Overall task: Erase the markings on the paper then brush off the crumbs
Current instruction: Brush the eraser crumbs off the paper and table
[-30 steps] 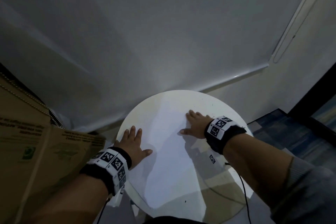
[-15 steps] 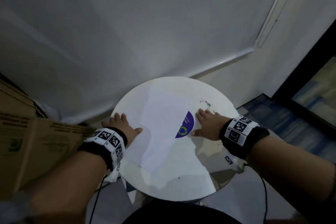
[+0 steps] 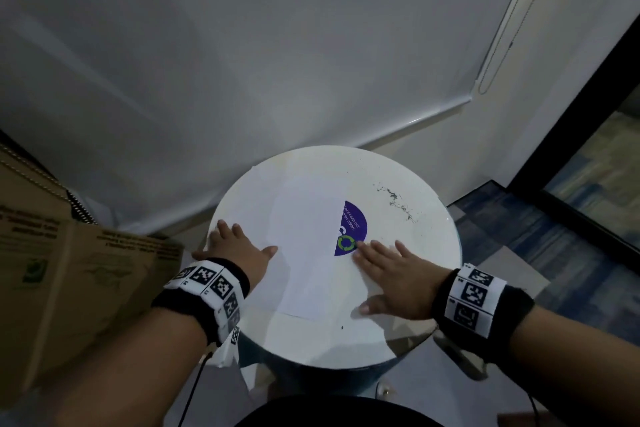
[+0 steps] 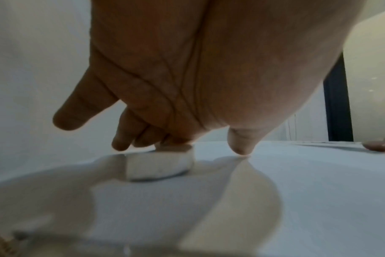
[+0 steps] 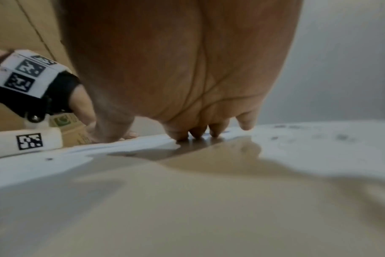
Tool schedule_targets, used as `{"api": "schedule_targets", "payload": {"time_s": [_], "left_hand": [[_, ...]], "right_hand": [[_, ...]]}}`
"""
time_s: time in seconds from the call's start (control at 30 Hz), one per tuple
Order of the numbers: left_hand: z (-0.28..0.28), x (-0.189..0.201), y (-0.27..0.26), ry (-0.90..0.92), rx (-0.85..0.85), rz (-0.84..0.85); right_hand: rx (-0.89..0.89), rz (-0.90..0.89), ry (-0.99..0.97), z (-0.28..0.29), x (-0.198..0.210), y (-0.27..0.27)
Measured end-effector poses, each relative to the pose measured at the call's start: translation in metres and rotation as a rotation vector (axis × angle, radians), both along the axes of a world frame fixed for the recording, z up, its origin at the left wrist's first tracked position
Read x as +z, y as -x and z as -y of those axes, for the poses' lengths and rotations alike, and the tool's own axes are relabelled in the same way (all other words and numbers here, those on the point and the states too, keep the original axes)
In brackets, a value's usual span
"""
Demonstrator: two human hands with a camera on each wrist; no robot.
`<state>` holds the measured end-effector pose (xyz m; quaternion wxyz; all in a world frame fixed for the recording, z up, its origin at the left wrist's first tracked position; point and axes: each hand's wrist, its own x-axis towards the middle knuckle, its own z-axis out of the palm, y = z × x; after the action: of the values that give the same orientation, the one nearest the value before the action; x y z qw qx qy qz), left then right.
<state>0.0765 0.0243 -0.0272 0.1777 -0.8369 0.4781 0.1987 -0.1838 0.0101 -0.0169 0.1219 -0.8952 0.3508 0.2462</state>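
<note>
From the head view, a white rectangular sheet of paper (image 3: 298, 239) is lying across the round white tabletop (image 3: 408, 333), running from the far left edge toward the near middle. The left hand (image 3: 239, 250) is resting flat on the paper's left edge, fingers spread and pointing away, thumb stretched to the right. The right hand (image 3: 394, 277) is lying flat at the paper's right edge, fingers straight and fanned, its fingertips reaching the purple half-round sticker with a green recycling mark (image 3: 351, 227) that is showing just beside the paper. Dark eraser crumbs (image 3: 398, 203) are scattered on the bare tabletop to the far right, apart from both hands. A brown cardboard box (image 3: 69, 274) is standing to the left of the tabletop.

From the left wrist view, the left hand (image 4: 187, 73) is hovering palm-down with fingers straight, and a small white block eraser (image 4: 158, 165) is sitting on the paper (image 4: 319, 191) right under the fingertips, touched from above but not wrapped by them.

From the right wrist view, the right hand (image 5: 182, 69) is pressing its straight fingertips (image 5: 178, 135) down at the paper's edge (image 5: 132, 144), holding nothing. The crumbs (image 5: 341, 137) are lying blurred to the right.
</note>
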Motion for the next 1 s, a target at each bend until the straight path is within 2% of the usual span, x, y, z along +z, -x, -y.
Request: {"api": "schedule_targets", "payload": {"time_s": [0.07, 0.1, 0.17, 0.23, 0.4, 0.53, 0.67, 0.77, 0.9, 1.0], "left_hand": [[-0.004, -0.002, -0.002, 0.008, -0.134, -0.075], [-0.006, -0.003, -0.004, -0.004, -0.198, -0.103], [-0.008, -0.004, -0.012, -0.044, -0.262, -0.126], [-0.008, -0.003, -0.019, -0.037, -0.286, -0.126], [-0.004, -0.002, -0.032, 0.173, -0.328, -0.067], [-0.001, 0.000, -0.028, 0.179, -0.296, -0.017], [0.003, -0.002, -0.024, 0.199, -0.257, -0.051], [0.008, -0.006, -0.027, 0.243, -0.274, -0.091], [0.019, -0.001, -0.027, 0.324, -0.311, -0.224], [0.029, 0.012, -0.017, 0.353, -0.343, -0.298]], "right_hand": [[0.144, 0.100, 0.074, -0.016, 0.001, -0.001], [0.177, 0.095, 0.070, -0.026, -0.001, -0.004], [0.264, 0.148, -0.020, -0.039, -0.015, -0.009], [0.348, 0.082, -0.070, -0.039, -0.023, -0.009], [0.244, 0.040, 0.097, -0.017, -0.024, -0.002], [0.056, 0.018, 0.088, 0.000, -0.013, 0.011], [0.184, 0.086, 0.164, -0.017, -0.018, -0.005], [0.305, 0.134, 0.112, -0.032, -0.032, -0.016], [0.203, 0.042, 0.094, -0.008, -0.037, -0.001], [0.146, 0.060, 0.095, 0.026, -0.031, 0.018]]}}
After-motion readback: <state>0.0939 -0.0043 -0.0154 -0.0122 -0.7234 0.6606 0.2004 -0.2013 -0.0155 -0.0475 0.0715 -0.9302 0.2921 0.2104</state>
